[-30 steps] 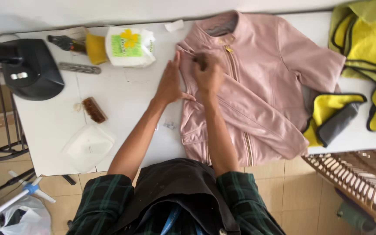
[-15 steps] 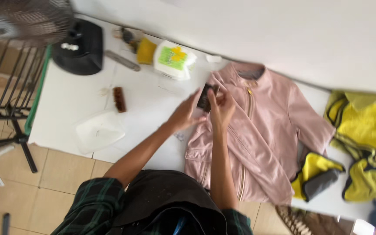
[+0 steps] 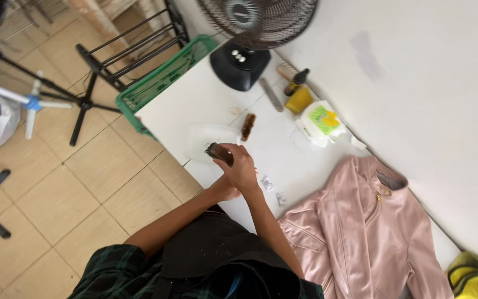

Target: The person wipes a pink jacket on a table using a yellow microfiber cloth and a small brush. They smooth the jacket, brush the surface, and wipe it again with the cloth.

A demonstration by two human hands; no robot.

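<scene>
Right hand [image 3: 243, 169]: fingers curled tight round a small dark brush [image 3: 218, 152], left of the pink jacket [image 3: 360, 238].
Left hand [image 3: 223, 191]: tucked beneath; grip unclear.
Advice: probably steady both wrists over the white table [image 3: 195, 105].

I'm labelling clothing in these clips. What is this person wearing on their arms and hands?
Both hands, the right hand and the left hand, are bare, with no gloves. The forearms are bare too. Dark green plaid sleeves are pushed up near the elbows. Rings or a watch cannot be made out.
</scene>
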